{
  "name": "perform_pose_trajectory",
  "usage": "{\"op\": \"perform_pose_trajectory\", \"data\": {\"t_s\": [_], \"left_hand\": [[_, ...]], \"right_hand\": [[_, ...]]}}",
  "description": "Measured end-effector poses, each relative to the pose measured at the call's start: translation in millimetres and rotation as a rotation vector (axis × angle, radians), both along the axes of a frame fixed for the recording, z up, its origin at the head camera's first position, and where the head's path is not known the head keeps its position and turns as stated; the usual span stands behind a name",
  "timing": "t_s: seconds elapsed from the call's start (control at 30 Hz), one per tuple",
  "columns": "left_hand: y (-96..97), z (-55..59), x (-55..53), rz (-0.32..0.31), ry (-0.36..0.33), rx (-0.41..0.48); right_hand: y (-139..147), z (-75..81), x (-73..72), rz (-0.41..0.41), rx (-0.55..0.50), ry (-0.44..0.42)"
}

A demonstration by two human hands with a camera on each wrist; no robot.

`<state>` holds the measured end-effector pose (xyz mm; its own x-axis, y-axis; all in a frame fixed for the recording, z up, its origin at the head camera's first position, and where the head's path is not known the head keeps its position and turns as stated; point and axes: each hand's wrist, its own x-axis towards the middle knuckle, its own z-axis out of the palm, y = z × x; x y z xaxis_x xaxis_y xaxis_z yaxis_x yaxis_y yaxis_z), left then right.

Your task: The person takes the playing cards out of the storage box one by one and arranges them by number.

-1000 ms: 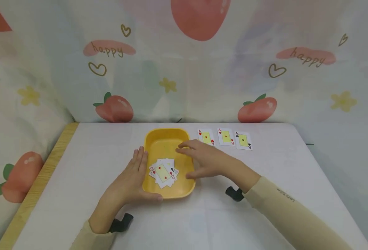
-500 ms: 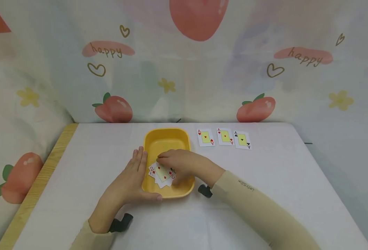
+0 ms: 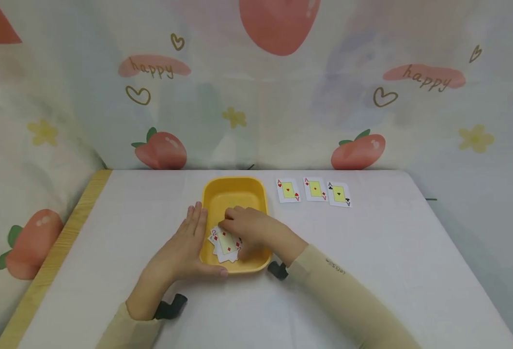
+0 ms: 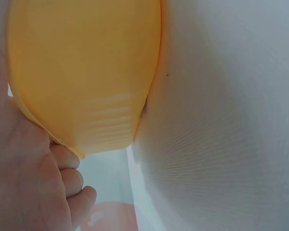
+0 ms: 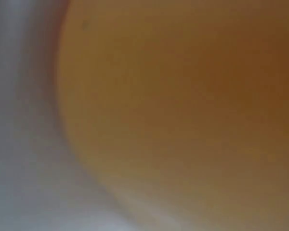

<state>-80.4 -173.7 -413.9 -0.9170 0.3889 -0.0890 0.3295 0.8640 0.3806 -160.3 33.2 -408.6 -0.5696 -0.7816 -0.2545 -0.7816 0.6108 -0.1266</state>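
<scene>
A yellow plastic tray (image 3: pixel 234 186) stands on the white-covered table, with a small pile of playing cards (image 3: pixel 226 246) inside near its front. The two of diamonds lies uppermost. Reaching over the tray's right side, my right hand (image 3: pixel 253 230) has curled fingers and pinches the top card at its right and far edges; the fingertips are partly hidden. My left hand (image 3: pixel 181 254) rests along the tray's left rim, fingers straight and thumb by the front edge. The left wrist view shows this hand (image 4: pixel 29 178) against the tray wall (image 4: pixel 86 72). Only the blurred tray (image 5: pixel 159 106) fills the right wrist view.
Behind and to the right of the tray lie three aces face up in a row: hearts (image 3: pixel 288 190), diamonds (image 3: pixel 315 189) and clubs (image 3: pixel 339 194). A patterned cloth (image 3: pixel 256 121) hangs at the table's back. Bare wood (image 3: pixel 64 237) shows along the left edge.
My right hand has moved left from above the tray's right rim down to the cards, its fingers closing on them. The top card has turned slightly. My left hand has stayed at the rim.
</scene>
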Motion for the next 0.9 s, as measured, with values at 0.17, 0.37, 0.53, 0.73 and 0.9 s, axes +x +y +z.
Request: {"op": "perform_pose_trajectory", "data": {"t_s": [0.17, 0.37, 0.53, 0.73, 0.9], "left_hand": [[-1.0, 0.2, -0.2, 0.006, -0.001, -0.004], [0.0, -0.7, -0.6, -0.005, -0.002, 0.005], [1.1, -3.5, -2.1, -0.009, -0.003, 0.003], [1.4, -2.0, -2.6, 0.003, -0.010, -0.015], [3.2, -0.8, -0.2, 0.023, -0.032, -0.014]], "right_hand": [[-1, -1.4, 3.0, -0.033, -0.084, -0.003], [4, 0.6, 9.8, -0.088, -0.215, 0.003], [21, 5.6, 15.3, -0.189, -0.338, 0.015], [40, 18.4, 17.9, -0.231, -0.457, 0.035], [54, 24.8, 20.1, -0.284, -0.490, 0.038]]}}
